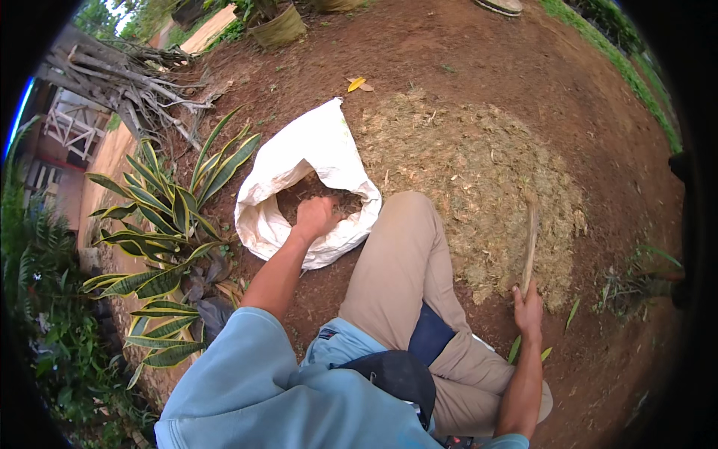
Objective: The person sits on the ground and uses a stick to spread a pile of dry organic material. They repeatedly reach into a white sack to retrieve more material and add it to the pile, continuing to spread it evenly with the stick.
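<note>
A white woven sack (305,140) lies on the soil with its mouth folded open towards me. My left hand (318,216) reaches into that mouth, over loose brown material (297,196). Its fingers are curled and partly hidden, so whether they grip any of it cannot be told. On the other side, my right hand (528,311) is closed around the near end of a wooden stick (530,241). The stick's far end rests on or just above a broad patch of dry, straw-like chopped plant matter (449,163) spread over the ground.
Snake plants (168,207) with yellow-edged leaves grow left of the sack. Behind them lies a tangle of bare roots (123,78). A planter (277,27) stands at the far edge, and a yellow leaf (355,84) lies beyond the sack. My bent knee (412,207) is between sack and patch.
</note>
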`<state>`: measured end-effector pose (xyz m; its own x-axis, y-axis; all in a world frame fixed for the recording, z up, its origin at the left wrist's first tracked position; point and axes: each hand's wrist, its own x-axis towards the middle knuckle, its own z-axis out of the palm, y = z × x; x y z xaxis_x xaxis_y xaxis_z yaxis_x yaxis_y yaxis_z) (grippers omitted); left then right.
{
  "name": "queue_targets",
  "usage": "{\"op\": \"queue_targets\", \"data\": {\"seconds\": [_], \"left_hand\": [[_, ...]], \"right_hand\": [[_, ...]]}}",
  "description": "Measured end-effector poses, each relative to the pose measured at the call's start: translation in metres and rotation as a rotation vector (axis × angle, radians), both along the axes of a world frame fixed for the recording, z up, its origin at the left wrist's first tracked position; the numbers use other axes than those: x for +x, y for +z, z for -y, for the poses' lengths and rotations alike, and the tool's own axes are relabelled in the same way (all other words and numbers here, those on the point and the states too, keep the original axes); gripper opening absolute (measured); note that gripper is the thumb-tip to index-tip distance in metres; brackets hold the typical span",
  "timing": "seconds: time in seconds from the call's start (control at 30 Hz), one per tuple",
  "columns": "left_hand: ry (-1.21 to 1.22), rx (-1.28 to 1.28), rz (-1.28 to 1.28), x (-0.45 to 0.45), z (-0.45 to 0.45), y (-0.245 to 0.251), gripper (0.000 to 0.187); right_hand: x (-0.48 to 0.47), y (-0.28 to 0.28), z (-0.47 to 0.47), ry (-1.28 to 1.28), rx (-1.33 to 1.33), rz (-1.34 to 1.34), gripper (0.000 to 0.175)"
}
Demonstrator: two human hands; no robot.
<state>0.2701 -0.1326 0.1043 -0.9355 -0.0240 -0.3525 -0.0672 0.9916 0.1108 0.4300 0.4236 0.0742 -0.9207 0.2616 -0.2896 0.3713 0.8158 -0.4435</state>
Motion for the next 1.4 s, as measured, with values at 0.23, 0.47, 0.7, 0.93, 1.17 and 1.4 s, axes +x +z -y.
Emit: {"op": "queue_targets", "data": {"seconds": [0.23, 0.47, 0.7, 0.93, 1.17, 1.4], "left_hand": [[0.700, 0.600, -0.054, -0.001, 0.094, 0.006, 0.046], [0.598, 0.521, -0.067, 0.023, 0.121, -0.004, 0.060], [0.252, 0.120, 0.089, 0.008, 0.112, -0.020, 0.062], [0.301, -0.026, -0.153, 0.017, 0.075, -0.001, 0.048], [0.480, 0.595, 0.196, 0.041, 0.088, 0.007, 0.060], [0.387, 0.505, 0.106, 0.027, 0.100, 0.015, 0.042]], "right_hand": [[0.002, 0.000, -0.004, -0.087, -0.059, 0.008, 0.036], [-0.004, 0.003, 0.000, -0.032, -0.039, 0.013, 0.036], [-0.001, 0.000, -0.001, -0.029, -0.071, -0.003, 0.036], [0.006, 0.000, -0.002, -0.043, -0.056, -0.069, 0.036], [0.001, -0.004, -0.003, -0.043, -0.044, 0.019, 0.035], [-0.002, 0.002, 0.000, -0.039, -0.087, 0.062, 0.035]]}}
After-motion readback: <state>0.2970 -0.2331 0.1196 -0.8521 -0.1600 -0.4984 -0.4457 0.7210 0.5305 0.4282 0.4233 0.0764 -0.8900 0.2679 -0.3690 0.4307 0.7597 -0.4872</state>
